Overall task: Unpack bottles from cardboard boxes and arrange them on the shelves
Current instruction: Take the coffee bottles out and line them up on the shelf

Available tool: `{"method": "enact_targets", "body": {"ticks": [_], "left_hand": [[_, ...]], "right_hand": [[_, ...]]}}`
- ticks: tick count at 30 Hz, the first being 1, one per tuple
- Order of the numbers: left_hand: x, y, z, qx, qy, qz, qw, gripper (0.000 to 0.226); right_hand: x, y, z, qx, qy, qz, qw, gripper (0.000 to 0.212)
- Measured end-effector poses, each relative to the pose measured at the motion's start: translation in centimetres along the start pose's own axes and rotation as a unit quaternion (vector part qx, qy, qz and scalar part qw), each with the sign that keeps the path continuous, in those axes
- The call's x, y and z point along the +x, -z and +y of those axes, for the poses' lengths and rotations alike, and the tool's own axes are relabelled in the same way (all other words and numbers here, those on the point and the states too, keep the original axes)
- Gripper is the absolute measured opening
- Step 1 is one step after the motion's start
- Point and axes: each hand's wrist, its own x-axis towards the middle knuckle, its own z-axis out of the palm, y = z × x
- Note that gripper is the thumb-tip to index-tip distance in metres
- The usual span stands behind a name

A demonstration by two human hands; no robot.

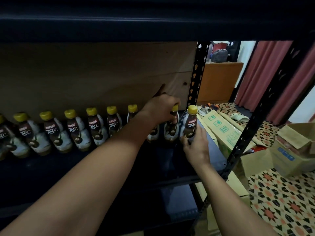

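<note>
Ten or so bottles (pixel 77 129) stand in a single row along the rear of the dark shelf (pixel 85 167), against a bare wooden back panel (pixel 95 70). Each carries a yellow screw cap, a brown upper body and a white lower wrap printed "KOPIKO 78°C"; labels on the left and middle bottles face forward. The row runs from the left edge of view to the black perforated upright (pixel 196 82).

Towards the right end, the left hand (pixel 160 109) reaches in from above, fingers curled round the neck of the second-last bottle (pixel 172 130), index finger pointing up and away. Its forearm hides most of the bottle just left of that one.

At the far right of the row, the right hand (pixel 196 143) clasps the lower body of the end bottle (pixel 190 124), which stands upright at the shelf's corner, touching its neighbour.

Beyond the frame, flattened and open cardboard boxes (pixel 286 150) lie on the patterned tile floor (pixel 281 201).
</note>
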Motion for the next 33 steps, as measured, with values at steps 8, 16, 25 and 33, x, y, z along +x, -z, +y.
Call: {"method": "enact_targets", "body": {"ticks": [8, 16, 25, 33], "left_hand": [[0.6, -0.3, -0.8, -0.025, 0.018, 0.0, 1.0, 0.059], [0.5, -0.2, -0.9, -0.02, 0.024, -0.01, 0.999, 0.069], [-0.1, -0.4, -1.1, 0.013, 0.004, 0.012, 1.0, 0.068], [0.0, -0.3, -1.1, 0.043, 0.004, 0.0, 0.999, 0.067]], "right_hand": [[1.7, -1.1, 0.5, -0.012, -0.003, -0.015, 1.0, 0.059], [1.3, -1.4, 1.4, 0.002, 0.009, -0.009, 1.0, 0.074], [1.5, -1.9, 2.0, 0.014, 0.01, -0.017, 1.0, 0.082], [1.6, -2.0, 2.3, 0.031, 0.009, -0.025, 0.999, 0.082]]}}
